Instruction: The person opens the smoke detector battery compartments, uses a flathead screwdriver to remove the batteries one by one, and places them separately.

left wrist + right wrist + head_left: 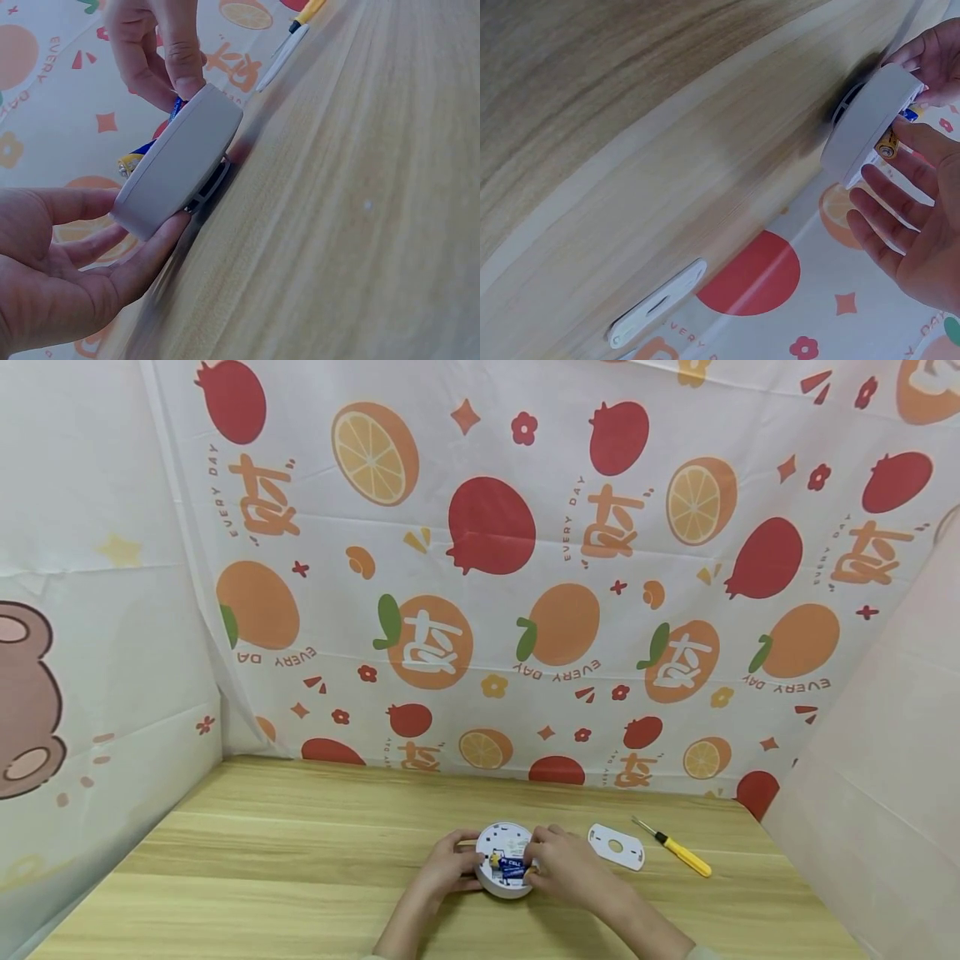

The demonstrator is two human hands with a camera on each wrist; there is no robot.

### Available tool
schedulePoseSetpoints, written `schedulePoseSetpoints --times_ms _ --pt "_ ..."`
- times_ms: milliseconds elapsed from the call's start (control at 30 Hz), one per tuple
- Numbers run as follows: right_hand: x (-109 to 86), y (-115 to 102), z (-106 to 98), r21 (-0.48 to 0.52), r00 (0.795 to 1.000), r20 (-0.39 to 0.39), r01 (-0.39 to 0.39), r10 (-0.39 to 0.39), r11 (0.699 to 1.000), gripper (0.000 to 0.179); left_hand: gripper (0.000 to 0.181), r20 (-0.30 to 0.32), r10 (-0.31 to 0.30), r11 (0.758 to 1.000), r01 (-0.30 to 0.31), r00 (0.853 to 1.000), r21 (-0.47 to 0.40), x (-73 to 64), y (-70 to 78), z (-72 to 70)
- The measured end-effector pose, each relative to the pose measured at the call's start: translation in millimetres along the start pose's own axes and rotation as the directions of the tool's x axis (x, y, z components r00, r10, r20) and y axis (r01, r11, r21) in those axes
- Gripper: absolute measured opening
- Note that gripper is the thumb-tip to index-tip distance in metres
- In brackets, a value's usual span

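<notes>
A round white smoke detector (498, 838) is held tilted just above the table, its back with the battery bay facing up. My left hand (448, 865) grips its left rim, the thumb and fingers on opposite faces in the left wrist view. Blue and yellow AA-type batteries (513, 865) lie at the bay; one battery end (135, 159) sticks up out of the back. At the bay's right side, my right hand (567, 865) pinches a battery (887, 145) between thumb and forefinger, its other fingers spread. Those fingers partly hide the bay.
To the right lies a flat white mounting plate (602, 838) with a round hole. Beside it is a yellow-handled screwdriver (687, 856). The wooden table (300, 852) ends at a fruit-printed cloth (495, 635) behind, with cloth on both sides.
</notes>
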State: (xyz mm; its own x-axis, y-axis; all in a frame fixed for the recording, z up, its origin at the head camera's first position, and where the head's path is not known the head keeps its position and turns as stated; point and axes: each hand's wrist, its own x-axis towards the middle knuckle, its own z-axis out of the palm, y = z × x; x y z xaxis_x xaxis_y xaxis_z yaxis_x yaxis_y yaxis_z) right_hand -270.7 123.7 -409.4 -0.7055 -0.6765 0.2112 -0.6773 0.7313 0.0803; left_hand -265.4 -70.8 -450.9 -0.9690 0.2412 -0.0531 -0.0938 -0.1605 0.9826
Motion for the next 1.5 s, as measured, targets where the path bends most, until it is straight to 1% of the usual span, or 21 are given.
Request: schedulePoseSetpoints --times_ms 167,300,600,800,933,1167,1500 --pt "1.5 -2 -1 -0.006 0.999 0.032 -0.014 0.015 1.0 0.012 0.042 -0.004 0.0 1.0 0.0 1.0 0.0 0.1 -0.8 0.0" --pt "2.1 -2 -1 -0.012 0.999 0.036 -0.011 0.011 1.0 0.011 0.042 -0.008 0.005 1.0 -0.005 1.0 0.0 0.2 -1.3 0.1" --pt "-0.8 1 -4 -0.035 1.0 -0.013 0.026 -0.027 0.999 0.011 0.042 -0.012 0.002 1.0 -0.002 1.0 0.006 0.1 -2.6 1.0" --pt "-5.9 5 -9 0.006 0.998 -0.056 0.016 -0.016 1.0 0.011 0.042 -0.007 0.006 1.0 -0.006 1.0 -0.001 -0.6 -3.1 0.7" --pt "-9.4 7 -12 0.034 0.997 -0.071 -0.006 0.008 0.999 0.009 0.042 -0.01 0.01 1.0 -0.01 1.0 -0.001 -0.6 -3.9 0.7" --pt "-13.9 12 -13 0.078 0.995 -0.065 -0.066 0.071 0.995 0.008 0.042 -0.014 0.012 1.0 -0.012 1.0 0.001 -1.4 -4.3 1.3" --pt "-19.0 19 -9 0.114 0.981 -0.131 -0.131 0.145 0.985 0.013 0.041 -0.019 0.008 1.0 -0.008 1.0 0.003 -2.9 -4.2 4.1"
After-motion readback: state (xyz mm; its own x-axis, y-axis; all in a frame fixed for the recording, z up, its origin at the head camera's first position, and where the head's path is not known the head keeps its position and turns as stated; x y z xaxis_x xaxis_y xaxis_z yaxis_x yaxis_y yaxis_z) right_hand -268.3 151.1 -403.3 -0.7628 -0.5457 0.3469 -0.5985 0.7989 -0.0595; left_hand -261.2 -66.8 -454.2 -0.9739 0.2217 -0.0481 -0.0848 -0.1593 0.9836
